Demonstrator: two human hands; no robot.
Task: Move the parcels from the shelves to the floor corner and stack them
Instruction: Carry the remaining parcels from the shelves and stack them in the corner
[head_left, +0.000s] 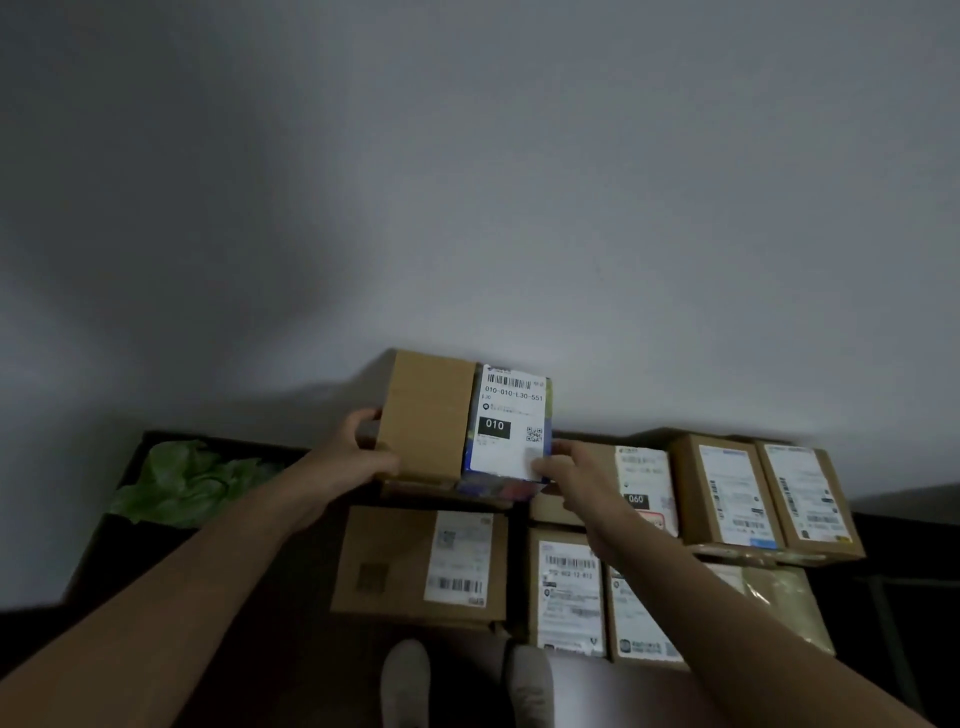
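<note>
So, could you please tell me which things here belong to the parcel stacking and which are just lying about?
Job: parcel marked 010, held by left hand and right hand; parcels by the wall.
Lying about: crumpled green material; dark container around it.

Cardboard parcels (395, 561) lie clustered on dark floor (311, 665).

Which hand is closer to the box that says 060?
Right. The right hand holds the right edge of the 010 parcel, just beside the 060 parcel. The left hand grips the 010 parcel's left side, farther from the 060 parcel.
</note>
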